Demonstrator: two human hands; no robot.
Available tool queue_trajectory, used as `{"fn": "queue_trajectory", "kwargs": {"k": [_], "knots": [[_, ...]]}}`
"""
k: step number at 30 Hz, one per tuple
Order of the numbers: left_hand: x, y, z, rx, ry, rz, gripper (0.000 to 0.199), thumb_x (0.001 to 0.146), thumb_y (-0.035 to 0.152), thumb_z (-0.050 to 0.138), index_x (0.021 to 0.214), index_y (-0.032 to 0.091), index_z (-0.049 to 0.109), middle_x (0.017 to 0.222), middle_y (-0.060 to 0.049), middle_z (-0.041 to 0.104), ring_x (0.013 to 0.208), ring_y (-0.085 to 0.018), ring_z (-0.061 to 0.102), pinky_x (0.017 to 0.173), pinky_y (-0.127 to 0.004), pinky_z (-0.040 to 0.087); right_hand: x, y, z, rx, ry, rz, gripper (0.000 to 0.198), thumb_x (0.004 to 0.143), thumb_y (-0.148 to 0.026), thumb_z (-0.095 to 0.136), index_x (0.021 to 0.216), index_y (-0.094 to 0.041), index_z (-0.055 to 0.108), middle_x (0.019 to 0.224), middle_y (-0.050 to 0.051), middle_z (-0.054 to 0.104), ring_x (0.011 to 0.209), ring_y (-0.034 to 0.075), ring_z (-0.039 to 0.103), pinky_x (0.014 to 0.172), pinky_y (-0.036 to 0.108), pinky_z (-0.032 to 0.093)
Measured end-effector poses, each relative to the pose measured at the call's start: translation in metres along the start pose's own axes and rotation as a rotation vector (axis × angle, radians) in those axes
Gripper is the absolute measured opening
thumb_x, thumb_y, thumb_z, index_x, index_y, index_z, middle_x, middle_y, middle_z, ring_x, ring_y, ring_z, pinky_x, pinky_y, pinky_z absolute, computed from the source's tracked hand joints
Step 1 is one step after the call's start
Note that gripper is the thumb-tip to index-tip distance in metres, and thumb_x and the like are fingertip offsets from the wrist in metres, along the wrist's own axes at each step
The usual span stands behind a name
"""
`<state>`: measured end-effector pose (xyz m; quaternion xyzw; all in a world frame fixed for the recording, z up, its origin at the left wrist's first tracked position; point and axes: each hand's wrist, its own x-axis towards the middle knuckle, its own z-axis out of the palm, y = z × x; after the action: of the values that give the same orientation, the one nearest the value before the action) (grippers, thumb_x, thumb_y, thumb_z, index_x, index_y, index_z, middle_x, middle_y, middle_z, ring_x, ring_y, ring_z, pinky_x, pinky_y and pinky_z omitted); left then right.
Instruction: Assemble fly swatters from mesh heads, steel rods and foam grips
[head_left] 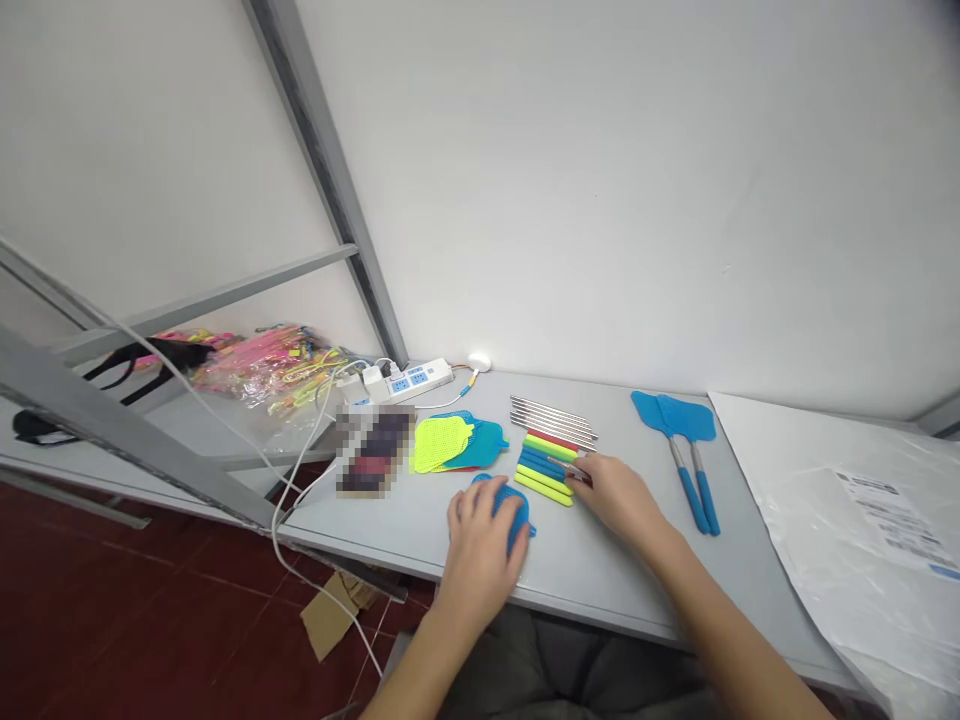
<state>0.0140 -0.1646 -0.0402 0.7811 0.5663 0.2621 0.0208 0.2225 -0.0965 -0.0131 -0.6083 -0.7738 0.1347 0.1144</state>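
Observation:
A blue perforated fly swatter head (517, 500) lies near the table's front edge, partly covered by my left hand (480, 525), whose curled fingers and thumb grip it. My right hand (604, 485) pinches a thin silver metal rod (562, 464) over a row of coloured handle tubes. Blue tubes (536, 463) lie in the middle of that row, with yellow-green tubes (544, 487) nearer me. Behind them are several silver rods (551, 418) side by side. Left of the tubes, a yellow-green swatter head (441, 443) overlaps a teal one (484, 445).
Two assembled blue fly swatters (694, 450) lie to the right, beside a large white plastic package (840, 500). A power strip (420, 377) with cables runs along the wall. Bagged colourful items (262, 365) sit behind the grey metal frame (322, 150) at left.

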Motion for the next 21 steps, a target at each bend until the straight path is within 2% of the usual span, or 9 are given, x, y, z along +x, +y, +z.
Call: {"fn": "queue_trajectory", "kwargs": {"k": [5, 10, 14, 17, 21], "knots": [[0.021, 0.016, 0.011, -0.008, -0.051, 0.102, 0.022, 0.087, 0.023, 0.054, 0.108, 0.024, 0.062, 0.122, -0.009, 0.059, 0.113, -0.03, 0.049, 0.104, -0.058, 0.027, 0.005, -0.002, 0.004, -0.025, -0.021, 0.008, 0.017, 0.091, -0.027, 0.05, 0.081, -0.021, 0.062, 0.087, 0.004, 0.066, 0.078, 0.016, 0.06, 0.058, 0.024, 0.029], [0.025, 0.014, 0.02, -0.037, -0.104, 0.104, 0.018, 0.089, 0.022, 0.052, 0.102, 0.025, 0.063, 0.122, -0.008, 0.059, 0.11, -0.029, 0.051, 0.104, -0.06, 0.024, 0.007, -0.001, 0.004, -0.073, -0.087, 0.009, 0.01, 0.087, -0.025, 0.055, 0.083, -0.021, 0.063, 0.086, 0.004, 0.067, 0.076, 0.019, 0.063, 0.058, 0.026, 0.03], [0.025, 0.014, 0.022, -0.029, -0.131, 0.078, 0.018, 0.09, 0.024, 0.051, 0.104, 0.025, 0.062, 0.124, -0.008, 0.058, 0.113, -0.029, 0.05, 0.104, -0.061, 0.024, 0.0, 0.012, 0.0, -0.024, -0.093, 0.039, 0.016, 0.089, -0.026, 0.051, 0.093, -0.022, 0.065, 0.091, 0.005, 0.069, 0.079, 0.021, 0.064, 0.062, 0.027, 0.036], [0.031, 0.015, 0.023, -0.019, -0.131, 0.073, 0.019, 0.089, 0.025, 0.051, 0.104, 0.024, 0.062, 0.123, -0.01, 0.058, 0.113, -0.03, 0.05, 0.103, -0.06, 0.026, -0.017, 0.03, -0.004, 0.108, -0.028, 0.092, 0.024, 0.09, -0.035, 0.048, 0.102, -0.023, 0.065, 0.091, 0.007, 0.07, 0.078, 0.021, 0.064, 0.067, 0.029, 0.043], [0.04, 0.013, 0.023, 0.016, -0.115, 0.082, 0.02, 0.089, 0.024, 0.051, 0.107, 0.024, 0.062, 0.126, -0.01, 0.057, 0.114, -0.03, 0.049, 0.104, -0.06, 0.027, -0.052, 0.054, -0.003, 0.121, 0.166, 0.23, 0.031, 0.09, -0.048, 0.047, 0.102, -0.024, 0.063, 0.077, 0.004, 0.067, 0.064, 0.02, 0.061, 0.06, 0.031, 0.045]]}}
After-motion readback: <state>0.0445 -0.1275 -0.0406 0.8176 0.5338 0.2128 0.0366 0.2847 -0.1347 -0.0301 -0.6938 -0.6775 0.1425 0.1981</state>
